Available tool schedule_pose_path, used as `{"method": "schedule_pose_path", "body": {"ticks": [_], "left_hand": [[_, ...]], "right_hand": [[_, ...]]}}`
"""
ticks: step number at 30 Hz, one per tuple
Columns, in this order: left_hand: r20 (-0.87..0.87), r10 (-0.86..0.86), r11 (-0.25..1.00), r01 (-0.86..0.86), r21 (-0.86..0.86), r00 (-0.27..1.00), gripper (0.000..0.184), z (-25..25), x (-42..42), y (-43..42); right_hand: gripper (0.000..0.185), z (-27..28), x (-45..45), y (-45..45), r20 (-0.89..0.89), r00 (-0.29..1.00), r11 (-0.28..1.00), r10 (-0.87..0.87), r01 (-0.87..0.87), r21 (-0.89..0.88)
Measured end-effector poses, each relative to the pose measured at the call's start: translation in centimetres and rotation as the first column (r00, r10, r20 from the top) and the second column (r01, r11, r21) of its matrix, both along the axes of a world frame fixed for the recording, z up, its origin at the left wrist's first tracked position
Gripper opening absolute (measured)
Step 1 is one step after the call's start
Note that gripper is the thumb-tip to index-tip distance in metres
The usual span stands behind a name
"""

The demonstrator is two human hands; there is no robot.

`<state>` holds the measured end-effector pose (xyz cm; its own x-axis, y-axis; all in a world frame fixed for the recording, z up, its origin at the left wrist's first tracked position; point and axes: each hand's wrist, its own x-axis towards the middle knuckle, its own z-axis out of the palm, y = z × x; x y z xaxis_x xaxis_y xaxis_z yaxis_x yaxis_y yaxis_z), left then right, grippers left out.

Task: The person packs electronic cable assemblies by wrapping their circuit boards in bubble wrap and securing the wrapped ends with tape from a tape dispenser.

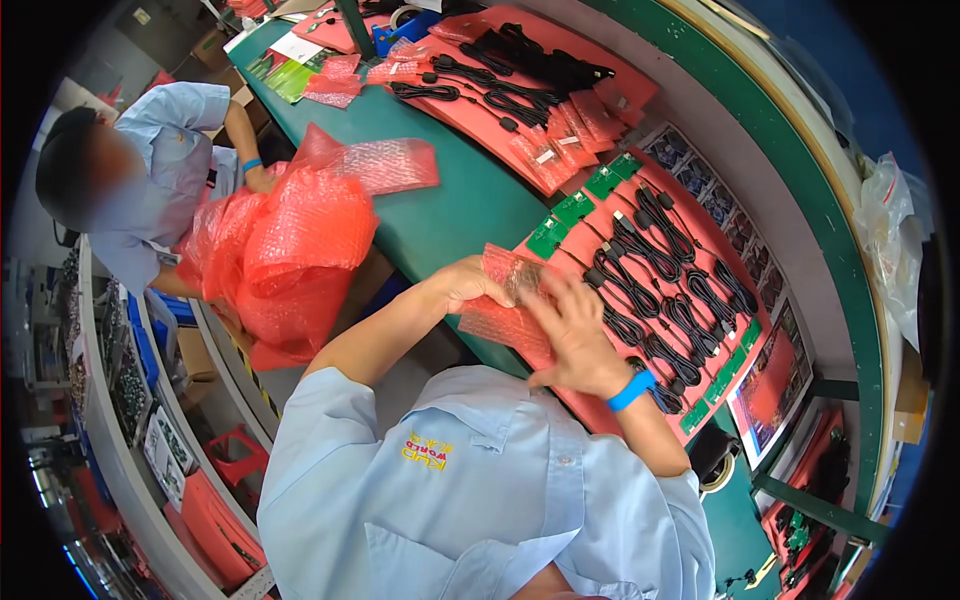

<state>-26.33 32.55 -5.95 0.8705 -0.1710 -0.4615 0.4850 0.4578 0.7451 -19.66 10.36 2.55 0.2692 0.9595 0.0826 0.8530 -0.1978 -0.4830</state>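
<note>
My left hand [472, 284] is closed on the edge of a pink bubble-wrap bag [507, 325] in front of my chest. A greyish patch shows through its upper part, but I cannot make out what it is. Over the bag's right side is my right hand [582, 338], with a blue wristband, its fingers spread and partly blurred by motion. Just beyond my hands, a pink foam sheet [590, 262] carries several green circuit boards [548, 237] and several coiled black cables [640, 245].
At the left, a co-worker [165, 150] handles a big heap of pink bubble wrap [300, 240]. More cables [525, 100] and bubble-wrap bags [560, 140] lie on a far pink sheet. A green shelf post [820, 510] stands at right, near a tape roll [718, 474].
</note>
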Motion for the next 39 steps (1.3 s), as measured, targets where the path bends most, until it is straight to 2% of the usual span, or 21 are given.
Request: {"method": "schedule_pose_path", "body": {"ticks": [3,4,7,10,11,12,14,15,16,19,20,22,23,24,27,28,31,34,35,38,39], "left_hand": [[0.022,0.012,1.000,-0.012,0.003,1.000,0.048,-0.2,0.1,-0.2],[0.023,0.013,1.000,-0.013,0.009,1.000,0.047,-0.1,0.0,-0.2],[0.027,0.022,0.999,-0.023,0.025,0.999,0.045,0.2,-0.4,-0.2],[0.037,0.025,0.995,-0.021,-0.093,0.999,0.041,0.5,-0.5,0.1],[0.038,0.028,0.995,-0.024,-0.093,0.999,0.041,0.4,-0.6,0.0],[0.051,0.057,0.998,-0.056,-0.023,0.997,0.039,0.2,-0.6,-0.1],[0.086,0.113,0.986,-0.123,0.115,0.990,0.035,0.4,-0.7,-0.5],[0.088,0.116,0.985,-0.125,0.114,0.989,0.035,0.5,-0.8,-0.6],[0.064,0.090,0.985,-0.098,0.140,0.994,0.034,0.7,-1.0,-0.6],[0.016,0.031,0.982,-0.033,0.188,0.999,0.033,1.7,-1.3,-1.0],[0.004,0.041,0.976,-0.040,0.214,0.999,0.033,2.1,-1.2,-1.2],[-0.018,0.063,0.962,-0.056,0.269,0.998,0.034,2.6,-1.0,-1.7],[-0.014,0.060,0.961,-0.054,0.272,0.998,0.034,2.7,-1.0,-1.7],[-0.009,0.044,0.962,-0.040,0.270,0.999,0.032,2.6,-1.0,-1.8],[-0.005,0.004,0.963,-0.002,0.271,1.000,0.029,2.5,-1.1,-1.8],[0.012,-0.036,0.957,0.031,0.288,0.999,0.032,2.5,-1.2,-1.7],[0.043,-0.129,0.939,0.108,0.328,0.991,0.037,2.9,-1.2,-1.4],[0.223,-0.055,0.985,0.016,0.170,0.973,0.050,3.4,-2.0,-1.7],[0.223,-0.064,0.984,0.024,0.174,0.973,0.050,3.5,-2.2,-1.6],[0.108,-0.028,1.000,0.027,0.013,0.994,0.064,3.7,-2.6,-1.0],[0.108,-0.038,0.999,0.036,0.016,0.993,0.064,3.6,-2.5,-1.4]], "right_hand": [[0.068,-2.0,-2.1,0.8,0.096,0.995,0.983,-0.025,0.007,0.185],[0.068,-3.2,-2.1,0.8,0.094,0.995,0.982,-0.032,0.014,0.187],[0.045,-6.6,-2.0,1.0,0.148,0.987,0.946,-0.059,0.008,0.324],[0.035,-6.1,-2.0,1.2,0.091,0.994,0.938,-0.052,0.017,0.345],[0.031,-6.0,-2.1,1.2,0.061,0.997,0.935,-0.048,0.023,0.353],[0.031,-6.1,-2.1,1.2,0.062,0.997,0.935,-0.044,0.020,0.353],[0.022,-6.5,-2.1,1.3,-0.085,0.994,0.936,-0.074,0.099,0.337],[0.017,-6.6,-2.1,1.2,-0.158,0.983,0.936,-0.091,0.138,0.323],[0.017,-6.7,-1.9,1.2,-0.157,0.983,0.936,-0.091,0.138,0.323],[0.009,-6.2,-1.1,1.4,-0.474,0.838,0.876,-0.271,0.419,0.240],[0.009,-5.9,-0.9,1.6,-0.473,0.838,0.874,-0.273,0.421,0.242],[0.008,-5.2,-0.7,2.1,-0.198,0.902,0.800,-0.382,0.431,0.417],[0.009,-5.0,-0.5,2.3,-0.059,0.894,0.761,-0.444,0.411,0.502],[0.009,-5.3,-0.3,2.3,-0.057,0.893,0.758,-0.446,0.411,0.506],[0.012,-6.7,0.0,2.2,-0.381,0.870,0.771,-0.313,0.467,0.433],[0.012,-6.8,-0.1,2.2,-0.382,0.868,0.765,-0.318,0.473,0.437],[0.013,-6.9,-0.4,2.1,-0.533,0.787,0.777,-0.310,0.533,0.335],[0.014,-6.6,-0.4,2.0,-0.560,0.753,0.762,-0.345,0.573,0.302],[0.014,-6.6,-0.4,2.0,-0.573,0.737,0.758,-0.358,0.588,0.283],[0.016,-6.3,-0.3,1.8,-0.565,0.749,0.767,-0.345,0.572,0.290],[0.017,-6.1,-0.2,1.7,-0.559,0.757,0.775,-0.337,0.561,0.292]]}}
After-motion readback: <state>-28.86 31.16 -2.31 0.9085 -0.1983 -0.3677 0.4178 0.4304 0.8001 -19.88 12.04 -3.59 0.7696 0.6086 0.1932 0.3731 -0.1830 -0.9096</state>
